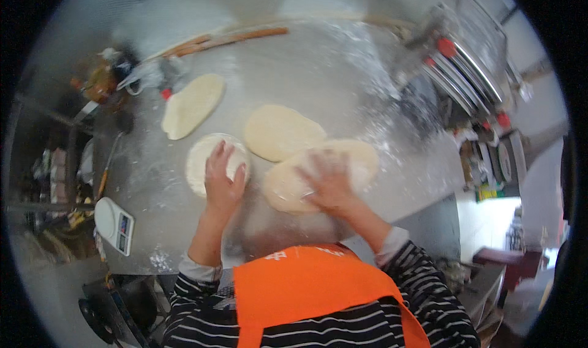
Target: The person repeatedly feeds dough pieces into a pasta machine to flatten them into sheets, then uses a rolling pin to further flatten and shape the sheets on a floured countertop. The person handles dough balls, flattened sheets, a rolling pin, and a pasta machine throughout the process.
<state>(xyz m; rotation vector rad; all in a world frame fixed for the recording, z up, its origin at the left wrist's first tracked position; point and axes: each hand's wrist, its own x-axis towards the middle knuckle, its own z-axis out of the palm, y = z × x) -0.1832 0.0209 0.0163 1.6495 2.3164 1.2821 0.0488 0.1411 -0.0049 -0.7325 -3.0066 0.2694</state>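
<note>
My left hand (224,175) lies with thumb and fingers apart over a round, pale, floury disc (195,166). Whether that is dough or a dish of flour I cannot tell. To its right, my right hand (328,180), blurred and with fingers spread, is palm down on a long oval of flattened dough (285,191). A second dough oval (280,132) lies just behind, meeting the first at its edge. Farther left is a thinner, elongated dough piece (195,104). All of them lie on a floured metal worktop (294,81). Neither hand grips anything.
Wooden rolling pins (229,40) lie along the back. A white digital kitchen scale (114,226) sits at the left edge, near a wooden-handled tool (105,175). Clear plastic bags (149,74) lie back left. At the right stands a machine with metal rollers (464,77) and red knobs.
</note>
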